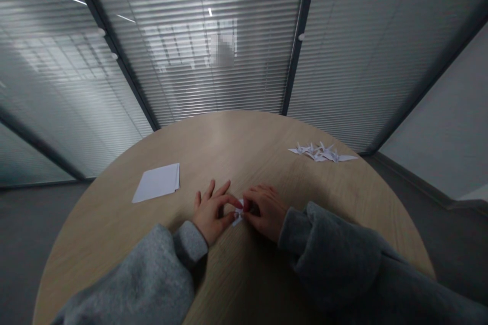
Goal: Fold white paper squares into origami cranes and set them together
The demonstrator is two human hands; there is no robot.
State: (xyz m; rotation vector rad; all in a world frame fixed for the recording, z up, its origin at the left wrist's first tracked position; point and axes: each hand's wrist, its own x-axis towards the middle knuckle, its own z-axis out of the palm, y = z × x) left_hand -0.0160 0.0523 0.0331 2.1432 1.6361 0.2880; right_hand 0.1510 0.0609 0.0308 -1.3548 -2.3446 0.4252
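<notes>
Between my two hands is a small folded piece of white paper [238,217], low over the middle of the table. My left hand [213,213] pinches its left side between thumb and index finger, with the other fingers spread out. From the right, my right hand [265,208] grips the paper with thumb and fingertips, its remaining fingers curled. The fingers cover much of the paper, so its exact folded shape is hidden.
A stack of white paper sheets [158,183] lies on the round wooden table [224,142] at the left. Several folded white paper cranes [322,152] sit in a cluster near the far right edge. Glass panels with blinds [236,76] stand behind the table.
</notes>
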